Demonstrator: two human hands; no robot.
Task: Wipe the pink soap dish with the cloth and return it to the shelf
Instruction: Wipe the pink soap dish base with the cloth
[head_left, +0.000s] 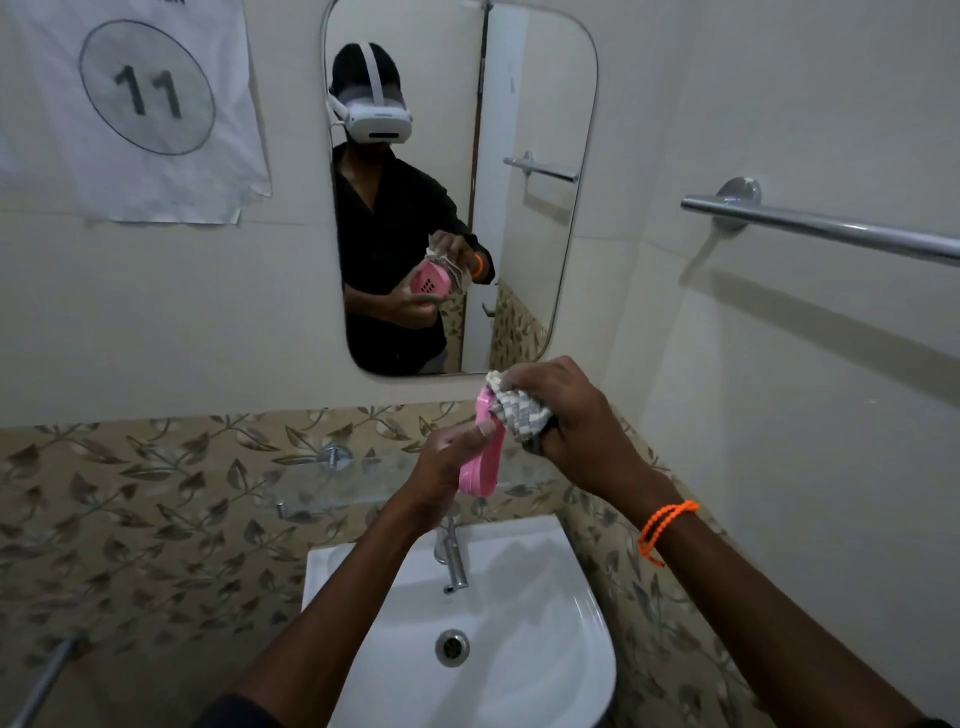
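Note:
My left hand (447, 467) grips the pink soap dish (485, 457) on edge, above the basin and in front of the glass shelf (332, 501). My right hand (566, 410) holds a bunched grey-and-white checked cloth (519, 415) pressed against the top of the dish. The mirror (519, 208) reflects the same scene and shows the dish's slotted inside facing away from me. The shelf is a clear glass plate on the leaf-patterned tile wall, partly hidden behind my left hand.
A white basin (545, 649) with a chrome tap (454, 561) sits below my hands. A chrome towel bar (831, 228) juts from the right wall. A paper sign marked 11 (140, 104) hangs at the upper left. Another metal bar (47, 680) shows at the lower left.

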